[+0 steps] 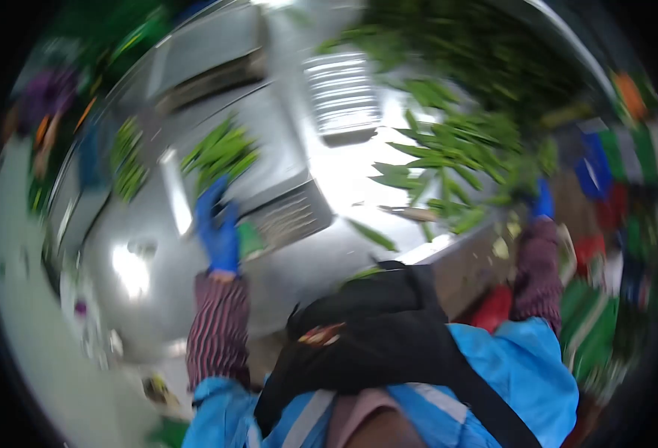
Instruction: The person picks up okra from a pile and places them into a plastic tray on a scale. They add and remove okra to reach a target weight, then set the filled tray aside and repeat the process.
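Observation:
My left hand, in a blue glove, has its thumb and fingers apart. Its fingertips are right at the lower end of a small pile of long green pods, which lies on a metal plate. A green patch shows beside that hand. My right hand, also gloved in blue, is at the table's right edge, beside a larger heap of green pods. Motion blur and greenery hide most of its fingers. Between the hands lies what looks like a small knife with a brown handle.
Dark leafy greens cover the back right of the metal table. A ridged metal tray and a box-like metal object stand farther back. Another bunch of pods lies left. A person is beyond the table's left side.

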Demonstrator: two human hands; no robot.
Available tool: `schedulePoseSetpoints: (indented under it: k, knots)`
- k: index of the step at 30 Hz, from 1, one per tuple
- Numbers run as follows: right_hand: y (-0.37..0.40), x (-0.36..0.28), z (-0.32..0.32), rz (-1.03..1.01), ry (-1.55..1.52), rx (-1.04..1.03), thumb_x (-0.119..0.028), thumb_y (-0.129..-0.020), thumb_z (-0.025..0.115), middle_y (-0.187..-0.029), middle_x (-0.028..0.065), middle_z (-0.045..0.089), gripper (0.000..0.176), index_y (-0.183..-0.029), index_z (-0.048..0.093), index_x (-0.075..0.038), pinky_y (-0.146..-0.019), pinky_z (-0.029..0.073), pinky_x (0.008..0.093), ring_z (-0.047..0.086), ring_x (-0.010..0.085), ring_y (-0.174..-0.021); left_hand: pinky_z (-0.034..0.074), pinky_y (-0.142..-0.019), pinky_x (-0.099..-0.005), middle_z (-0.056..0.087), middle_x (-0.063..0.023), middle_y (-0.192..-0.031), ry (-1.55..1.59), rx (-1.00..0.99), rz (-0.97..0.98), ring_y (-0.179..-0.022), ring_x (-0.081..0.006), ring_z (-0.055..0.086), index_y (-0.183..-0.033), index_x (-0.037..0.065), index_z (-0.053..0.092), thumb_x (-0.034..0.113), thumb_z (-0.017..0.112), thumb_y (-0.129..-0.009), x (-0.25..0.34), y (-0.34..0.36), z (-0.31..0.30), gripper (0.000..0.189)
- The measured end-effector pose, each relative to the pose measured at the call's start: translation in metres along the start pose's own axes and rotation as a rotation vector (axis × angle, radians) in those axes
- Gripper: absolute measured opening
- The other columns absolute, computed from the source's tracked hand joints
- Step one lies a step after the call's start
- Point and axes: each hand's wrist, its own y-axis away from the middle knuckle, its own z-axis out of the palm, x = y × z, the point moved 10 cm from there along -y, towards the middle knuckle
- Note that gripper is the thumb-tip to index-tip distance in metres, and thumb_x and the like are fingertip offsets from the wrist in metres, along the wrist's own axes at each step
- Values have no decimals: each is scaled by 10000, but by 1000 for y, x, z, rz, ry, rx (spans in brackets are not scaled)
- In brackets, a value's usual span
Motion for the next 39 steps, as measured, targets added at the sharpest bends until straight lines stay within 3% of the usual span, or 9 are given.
schedulePoseSetpoints:
  k: [1, 4, 10, 14, 18, 21, 34, 36, 39]
  knots:
    - [-42, -1, -66, -61, 149, 316, -172, -913, 537, -1038, 116, 628, 287, -1129, 572, 14, -764, 512, 330, 614, 218, -860, 450, -860, -310, 590, -55, -1172, -42, 37, -8, -1081, -175, 549, -1211, 96, 582, 20, 604, -829, 11, 10, -9, 391]
    - [-44, -41, -47, -471, 350, 511, -38, -872, 557, -1191, 128, 566, 419, -1281, 483, 14, -875, 466, 318, 570, 224, -1013, 445, -853, -303, 599, -50, -1164, -51, 128, -35, -1091, -167, 554, -1214, 113, 579, 19, 610, -827, 0, 30, -37, 400]
    - [54, -30, 273, -508, 356, -75, -19, -863, 554, -1201, 75, 559, 410, -1270, 522, -53, -948, 409, 319, 523, 185, -1088, 430, -888, -328, 591, -77, -1136, -185, 223, -195, -1037, -208, 563, -1224, 120, 579, 46, 631, -806, -55, 49, -88, 428]
    - [117, -54, 474, -714, 576, -530, -3, -849, 545, -1096, 70, 582, 313, -1140, 624, -86, -894, 440, 297, 563, 188, -1030, 446, -888, -361, 591, -106, -1104, -235, 184, -4, -1031, -271, 567, -1223, 112, 572, 99, 659, -795, -61, 21, -83, 437]
    - [176, -52, 622, -1257, 675, -808, -145, -810, 639, -1108, 140, 591, 372, -1176, 598, -91, -905, 444, 365, 570, 303, -1035, 477, -840, -377, 592, -107, -1082, -298, 45, 7, -983, -301, 589, -1179, 121, 590, 166, 684, -785, -90, -11, -58, 408]
    - [192, -19, 688, -1249, 774, -900, -170, -735, 699, -1107, 158, 601, 507, -1219, 563, -105, -924, 441, 405, 568, 341, -1035, 493, -767, -379, 616, -93, -958, -377, 25, 34, -880, -297, 613, -1069, 134, 645, 161, 665, -794, -95, -29, -62, 277]
    - [222, 0, 704, -1306, 769, -1138, -107, -752, 670, -1149, 123, 588, 455, -1197, 578, -99, -932, 427, 408, 546, 314, -1073, 500, -769, -322, 624, -102, -888, -118, -143, 155, -831, -244, 625, -992, 72, 669, 28, 593, -827, -108, -82, -43, 187]
    - [174, -31, 677, -1067, 503, -769, -141, -810, 650, -1159, 152, 572, 422, -1215, 558, -66, -959, 409, 391, 534, 305, -1100, 473, -851, -322, 621, -98, -975, -201, -215, 115, -930, -228, 605, -1059, 73, 655, 62, 581, -858, -110, -84, -38, 214]
    - [118, -27, 658, -935, 466, -544, -236, -889, 600, -1231, 188, 537, 453, -1278, 492, -31, -991, 387, 365, 510, 295, -1157, 311, -1067, -375, 474, -167, -1322, 97, 64, 47, -1258, -309, 421, -1314, 99, 495, 220, 565, -915, -117, -78, -63, 423]
